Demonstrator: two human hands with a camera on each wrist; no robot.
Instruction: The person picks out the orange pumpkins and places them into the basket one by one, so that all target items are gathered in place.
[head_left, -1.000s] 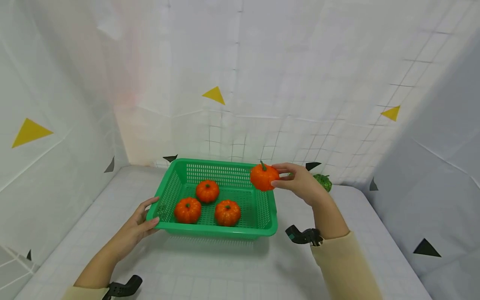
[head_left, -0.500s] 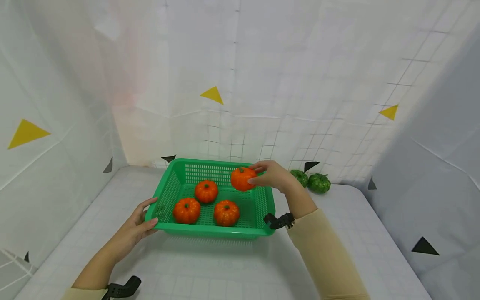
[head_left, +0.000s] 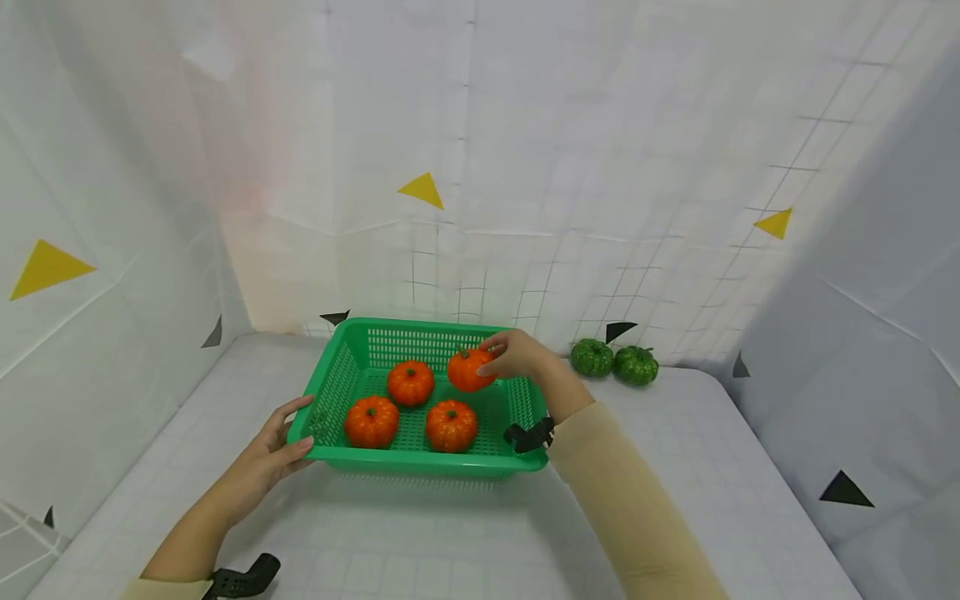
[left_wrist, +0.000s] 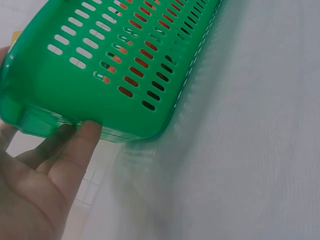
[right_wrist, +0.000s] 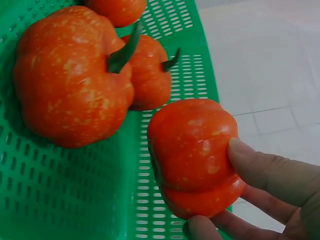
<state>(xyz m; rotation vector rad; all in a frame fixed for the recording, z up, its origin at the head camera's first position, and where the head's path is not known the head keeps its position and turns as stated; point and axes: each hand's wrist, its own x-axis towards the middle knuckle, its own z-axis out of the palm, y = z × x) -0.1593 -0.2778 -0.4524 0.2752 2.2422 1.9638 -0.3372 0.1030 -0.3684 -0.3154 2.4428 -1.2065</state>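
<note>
A green plastic basket [head_left: 420, 461] with slotted walls stands on the table. My left hand [head_left: 266, 454] grips its left end, thumb at the front corner; in the left wrist view fingertips [left_wrist: 87, 132] press up under the rim. My right hand [head_left: 521, 357] pinches a small orange pumpkin [head_left: 468, 372] by its right side, over the back right part of the basket. In the right wrist view this pumpkin [right_wrist: 195, 155] lies between thumb and fingers. Three more orange pumpkins sit in the basket: one at the back [head_left: 410, 383], one front left [head_left: 372, 422], one front middle [head_left: 452, 427].
Two green pumpkins, one left [head_left: 592, 358] and one right [head_left: 636, 367], sit side by side on the white table [head_left: 420, 542], right of the basket near the back wall [head_left: 525, 167]. White sheeting with yellow and black triangles encloses the table.
My right hand has carried the orange pumpkin left and lower, from the basket's right rim to over its inside. Both green pumpkins have come into view. My left hand keeps its grip.
</note>
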